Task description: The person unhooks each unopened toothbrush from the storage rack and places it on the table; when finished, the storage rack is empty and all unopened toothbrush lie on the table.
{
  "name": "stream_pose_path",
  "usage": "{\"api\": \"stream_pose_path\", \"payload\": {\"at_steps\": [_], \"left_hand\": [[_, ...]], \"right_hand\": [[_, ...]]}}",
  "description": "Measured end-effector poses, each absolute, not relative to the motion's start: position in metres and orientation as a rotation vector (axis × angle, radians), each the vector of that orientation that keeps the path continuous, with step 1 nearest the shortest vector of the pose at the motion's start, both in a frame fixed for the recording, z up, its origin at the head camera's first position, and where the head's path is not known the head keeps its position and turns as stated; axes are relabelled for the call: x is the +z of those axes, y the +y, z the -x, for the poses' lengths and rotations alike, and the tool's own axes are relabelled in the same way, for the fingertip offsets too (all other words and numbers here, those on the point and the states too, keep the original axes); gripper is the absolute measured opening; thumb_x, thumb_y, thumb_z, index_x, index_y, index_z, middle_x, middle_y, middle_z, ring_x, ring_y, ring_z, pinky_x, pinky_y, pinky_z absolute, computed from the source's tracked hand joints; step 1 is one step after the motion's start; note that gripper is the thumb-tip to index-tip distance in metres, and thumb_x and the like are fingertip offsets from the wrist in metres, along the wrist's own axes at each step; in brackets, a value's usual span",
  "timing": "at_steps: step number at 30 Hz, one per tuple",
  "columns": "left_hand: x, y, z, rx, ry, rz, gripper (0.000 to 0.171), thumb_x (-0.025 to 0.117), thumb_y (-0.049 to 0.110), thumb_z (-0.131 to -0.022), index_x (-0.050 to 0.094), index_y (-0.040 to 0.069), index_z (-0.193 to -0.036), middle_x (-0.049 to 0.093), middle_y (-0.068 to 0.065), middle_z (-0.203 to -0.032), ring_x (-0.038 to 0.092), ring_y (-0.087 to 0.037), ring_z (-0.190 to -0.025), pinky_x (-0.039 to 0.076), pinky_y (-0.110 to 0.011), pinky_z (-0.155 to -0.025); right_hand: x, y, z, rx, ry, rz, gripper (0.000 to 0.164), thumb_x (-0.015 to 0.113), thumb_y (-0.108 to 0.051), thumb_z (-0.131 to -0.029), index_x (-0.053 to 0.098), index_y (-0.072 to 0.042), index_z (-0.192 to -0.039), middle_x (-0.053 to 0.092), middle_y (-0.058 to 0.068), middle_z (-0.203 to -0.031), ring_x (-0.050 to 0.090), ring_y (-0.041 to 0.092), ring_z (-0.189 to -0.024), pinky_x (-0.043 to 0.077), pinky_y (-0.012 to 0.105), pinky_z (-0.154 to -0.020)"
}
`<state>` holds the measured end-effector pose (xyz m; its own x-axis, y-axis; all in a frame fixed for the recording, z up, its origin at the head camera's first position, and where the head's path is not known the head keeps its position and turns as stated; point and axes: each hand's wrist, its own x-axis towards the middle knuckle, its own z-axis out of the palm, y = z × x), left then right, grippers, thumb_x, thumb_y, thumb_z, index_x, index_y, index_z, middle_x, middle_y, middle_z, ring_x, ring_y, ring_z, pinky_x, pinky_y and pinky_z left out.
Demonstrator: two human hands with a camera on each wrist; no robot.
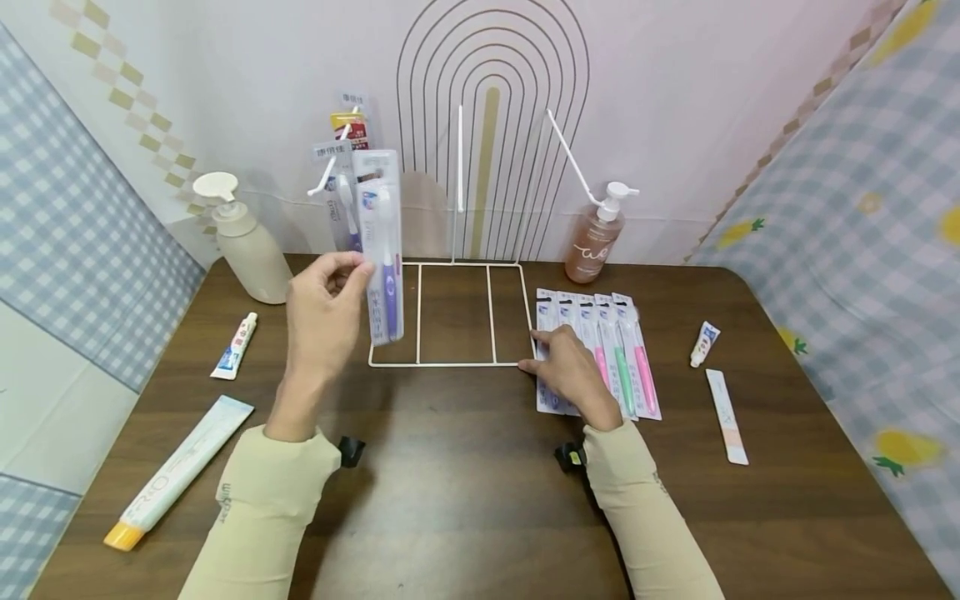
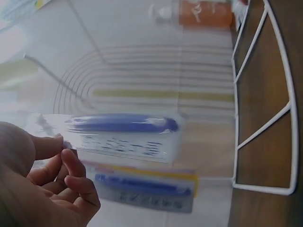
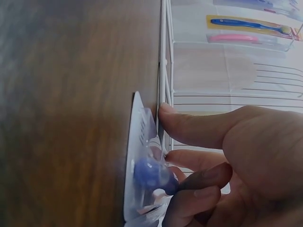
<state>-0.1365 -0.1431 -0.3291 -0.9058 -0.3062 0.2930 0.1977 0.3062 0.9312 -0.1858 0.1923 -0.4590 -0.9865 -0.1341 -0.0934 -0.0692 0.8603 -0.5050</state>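
My left hand (image 1: 324,304) pinches the edge of a packaged purple toothbrush (image 1: 389,292) between thumb and fingers, holding it upright above the left part of a white wire rack (image 1: 457,365). Just behind it, another packaged toothbrush (image 1: 347,200) hangs on the rack's left hook (image 1: 322,177). My right hand (image 1: 573,371) grips the rack's front right base corner with thumb and forefinger. Under and beside that hand lies a row of packaged toothbrushes (image 1: 624,367) with pink, green and purple handles. In the right wrist view, a package with a purple-blue handle (image 3: 151,174) sits against the fingers.
A pale pump bottle (image 1: 251,250) stands at the back left, an amber pump bottle (image 1: 592,246) at the back right. Toothpaste tubes (image 1: 180,471) lie on the left. A small tube (image 1: 705,344) and a slim white packet (image 1: 726,417) lie on the right. Bare hooks (image 1: 573,158) jut forward.
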Motion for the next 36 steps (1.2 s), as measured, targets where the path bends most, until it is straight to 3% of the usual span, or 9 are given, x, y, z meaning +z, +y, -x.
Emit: {"api": "stream_pose_path", "payload": {"at_steps": [4,12,15,19,22,26,29,36], "left_hand": [[-0.345,-0.132,0.133,-1.641,-2.326,-0.09,0.021,0.072,0.012,-0.112,0.081,-0.004,-0.123,0.079,-0.025,-0.102,0.065,-0.006,-0.074,0.055,-0.016,-0.065],[-0.404,-0.133,0.138,-1.705,-2.47,-0.058,0.023,0.074,0.017,-0.11,0.084,-0.003,-0.116,0.083,-0.016,-0.099,0.069,-0.011,-0.083,0.055,-0.02,-0.072],[-0.414,-0.138,0.14,-1.753,-2.51,-0.072,0.024,0.073,0.016,-0.11,0.083,-0.006,-0.116,0.085,-0.02,-0.105,0.074,-0.013,-0.087,0.061,-0.022,-0.075],[-0.413,-0.144,0.14,-1.772,-2.626,-0.207,0.03,0.068,0.014,-0.113,0.079,-0.01,-0.127,0.083,-0.028,-0.12,0.076,-0.017,-0.091,0.06,-0.021,-0.075],[-0.416,-0.152,0.141,-1.792,-2.651,-0.298,0.033,0.07,0.016,-0.113,0.079,-0.01,-0.13,0.084,-0.025,-0.12,0.072,-0.012,-0.086,0.055,-0.019,-0.071],[-0.422,-0.165,0.142,-1.793,-2.643,-0.367,0.032,0.073,0.015,-0.11,0.081,-0.011,-0.126,0.082,-0.014,-0.106,0.064,-0.009,-0.08,0.051,-0.022,-0.068],[-0.436,-0.181,0.149,-1.754,-2.65,-0.4,0.031,0.075,0.017,-0.107,0.084,-0.009,-0.121,0.079,-0.011,-0.104,0.063,-0.015,-0.082,0.051,-0.028,-0.069],[-0.49,-0.218,0.178,-1.533,-2.773,-0.507,0.029,0.082,0.035,-0.103,0.092,0.009,-0.111,0.081,-0.019,-0.137,0.066,-0.028,-0.125,0.052,-0.039,-0.093]], "right_hand": [[-0.455,0.192,0.184,-0.79,2.907,0.141,0.069,0.091,-0.034,-0.099,0.068,-0.009,-0.159,0.066,0.03,-0.146,0.067,0.036,-0.116,0.057,0.056,-0.1],[-0.458,0.193,0.187,-0.777,2.912,0.14,0.069,0.091,-0.035,-0.098,0.069,-0.01,-0.158,0.066,0.031,-0.145,0.066,0.034,-0.11,0.057,0.053,-0.093],[-0.466,0.196,0.191,-0.765,2.922,0.136,0.07,0.091,-0.037,-0.099,0.068,-0.011,-0.16,0.066,0.028,-0.146,0.065,0.033,-0.11,0.056,0.052,-0.093],[-0.47,0.197,0.194,-0.745,2.926,0.132,0.071,0.09,-0.04,-0.1,0.067,-0.013,-0.161,0.066,0.026,-0.147,0.066,0.033,-0.111,0.056,0.05,-0.093],[-0.468,0.196,0.193,-0.758,2.926,0.125,0.07,0.091,-0.039,-0.099,0.068,-0.014,-0.16,0.066,0.026,-0.147,0.066,0.033,-0.112,0.057,0.05,-0.093],[-0.462,0.193,0.189,-0.781,2.928,0.116,0.068,0.092,-0.036,-0.097,0.07,-0.014,-0.158,0.066,0.028,-0.145,0.066,0.033,-0.11,0.057,0.051,-0.092],[-0.463,0.193,0.189,-0.773,2.931,0.114,0.069,0.093,-0.036,-0.097,0.07,-0.015,-0.158,0.066,0.028,-0.145,0.066,0.031,-0.107,0.057,0.049,-0.089],[-0.466,0.193,0.188,-0.739,2.92,0.115,0.07,0.09,-0.038,-0.099,0.067,-0.014,-0.161,0.065,0.026,-0.147,0.064,0.031,-0.108,0.053,0.043,-0.086]]}}
